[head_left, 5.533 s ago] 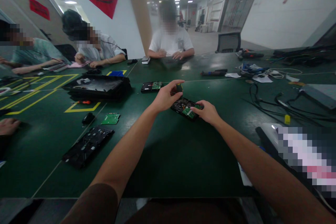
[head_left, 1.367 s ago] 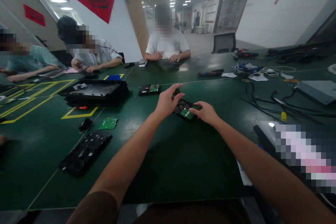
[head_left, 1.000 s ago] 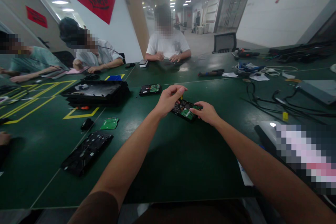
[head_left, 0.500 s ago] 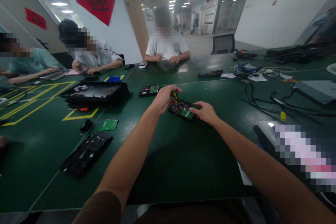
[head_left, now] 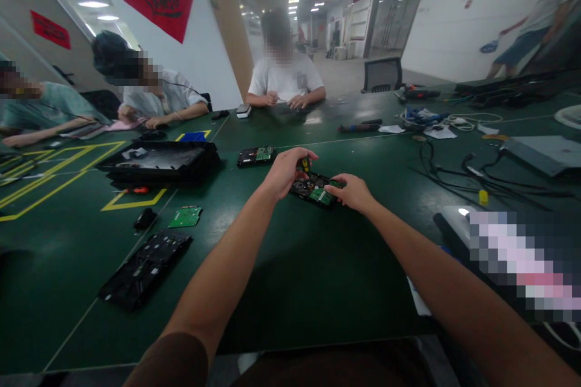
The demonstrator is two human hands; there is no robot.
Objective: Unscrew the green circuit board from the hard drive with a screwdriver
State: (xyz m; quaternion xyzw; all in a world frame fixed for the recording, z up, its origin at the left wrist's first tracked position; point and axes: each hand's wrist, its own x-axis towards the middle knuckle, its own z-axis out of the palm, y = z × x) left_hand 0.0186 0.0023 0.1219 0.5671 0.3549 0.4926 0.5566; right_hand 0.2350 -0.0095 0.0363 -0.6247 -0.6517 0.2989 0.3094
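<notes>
In the head view a hard drive (head_left: pixel 313 191) lies on the green table, its green circuit board facing up. My left hand (head_left: pixel 290 170) is closed around a short yellow-and-black screwdriver (head_left: pixel 305 164), held upright over the drive's left part; its tip is hard to make out. From the right, my right hand (head_left: pixel 351 191) grips the drive's edge, with fingertips on the board. Another hard drive (head_left: pixel 255 156) rests just beyond my left hand. Left of my forearm are a loose green circuit board (head_left: pixel 185 216) and a black plastic frame (head_left: pixel 145 269).
A black tray (head_left: pixel 157 160) stands at the left beside a small black part (head_left: pixel 145 219). Black cables (head_left: pixel 472 175) and a grey metal box (head_left: pixel 544 154) occupy the right. A screwdriver-like tool (head_left: pixel 360 126) lies farther back. Several people sit around the table; one person walks at far right.
The camera view has shifted slightly. Both hands keep their hold on the screwdriver and hard drive. At the far right, a walking person has come into clearer view.
</notes>
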